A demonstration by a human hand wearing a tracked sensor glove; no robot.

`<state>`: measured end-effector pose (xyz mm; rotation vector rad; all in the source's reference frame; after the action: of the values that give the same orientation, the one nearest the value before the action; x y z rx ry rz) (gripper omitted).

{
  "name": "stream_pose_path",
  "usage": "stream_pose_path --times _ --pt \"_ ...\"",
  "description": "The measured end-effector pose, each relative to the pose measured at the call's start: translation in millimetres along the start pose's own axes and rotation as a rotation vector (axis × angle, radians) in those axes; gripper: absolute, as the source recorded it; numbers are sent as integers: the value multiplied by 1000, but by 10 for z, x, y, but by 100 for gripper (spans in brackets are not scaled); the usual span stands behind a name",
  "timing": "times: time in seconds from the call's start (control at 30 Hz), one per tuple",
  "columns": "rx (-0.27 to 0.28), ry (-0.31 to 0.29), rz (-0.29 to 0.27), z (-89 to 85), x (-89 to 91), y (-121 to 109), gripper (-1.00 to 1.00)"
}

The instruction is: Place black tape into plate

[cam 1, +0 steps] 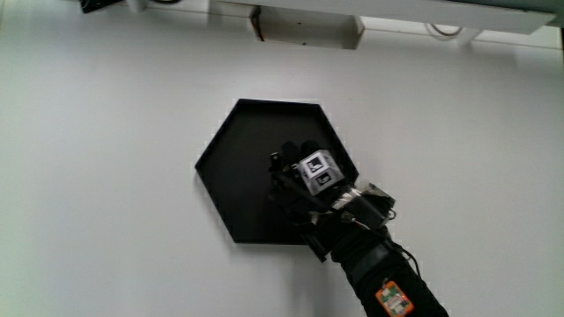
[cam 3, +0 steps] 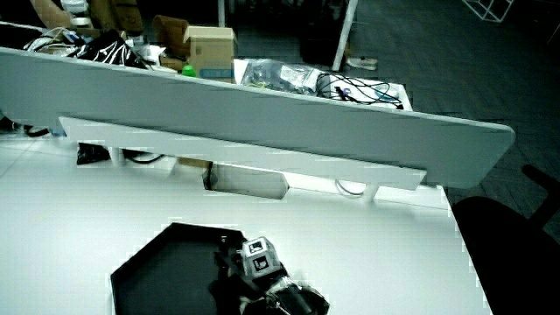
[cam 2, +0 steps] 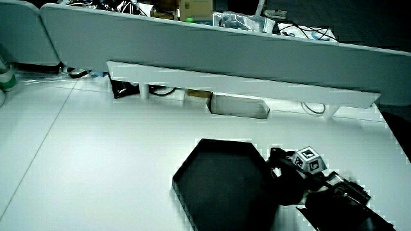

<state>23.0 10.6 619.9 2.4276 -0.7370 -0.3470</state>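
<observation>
A black hexagonal plate [cam 1: 231, 167] is seen lying flat on the white worktop [cam 1: 106, 194]. The hand [cam 1: 304, 180], in its black glove, is placed over the part of the plate that is nearer to the person, and its forearm [cam 1: 388, 277] is stretched from there toward the person's edge of the worktop. The small patterned cube [cam 1: 319, 171] is seen on the back of the hand, turned upward.

The black tape cannot be made out in any view, because the glove, the tape and the plate are all black; it cannot be told whether the tape is under the hand, in the hand, or already in the plate. It also cannot be told whether the fingers are spread or curled.

In both side views the plate [cam 2: 218, 176] [cam 3: 157, 267] is shown on the worktop with the hand [cam 2: 292, 176] [cam 3: 245, 267] low over it, and the cube [cam 2: 309, 160] [cam 3: 258, 257] is visible on top of the hand. The low partition [cam 2: 212, 38] [cam 3: 262, 118] is seen farther from the person than the plate, with a pale long rail [cam 2: 244, 86] [cam 3: 236, 157] at its foot. The bare part of the plate is the part farther from the person.
</observation>
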Motion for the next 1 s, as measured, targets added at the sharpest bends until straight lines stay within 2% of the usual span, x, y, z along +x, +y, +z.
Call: stream_pose_path --times 0.13,0.23,0.33,0.37,0.4,0.47,0.5,0.57,0.6,0.63,0.77,0.83,0.87,0.9,0.93,1.0 --pt "-92 -38 -9 -204 -51 94 0" --pt "-136 -73 -21 -313 -67 135 0" --pt "-146 -100 -13 -350 -97 130 0" --pt "-149 -125 -30 -359 -104 135 0" --pt "-157 -119 -22 -400 -111 168 0" --pt "-145 -133 -35 -340 -131 155 0" --pt "-166 -133 -24 -366 -155 177 0" --pt "-190 -146 -23 -403 -186 187 -11" --pt "-185 -152 -26 -404 -185 180 -17" --pt "-210 -159 -29 -438 -187 189 -22" --pt "-256 -149 -27 -511 -218 196 -44" --pt "-254 -141 -14 -529 -214 184 -56" --pt "-265 -147 -26 -544 -208 175 -61" --pt "-250 -135 -29 -580 -202 178 -67" --pt "-268 -128 -36 -606 -195 170 -72" --pt "-260 -108 -28 -628 -180 139 -83"
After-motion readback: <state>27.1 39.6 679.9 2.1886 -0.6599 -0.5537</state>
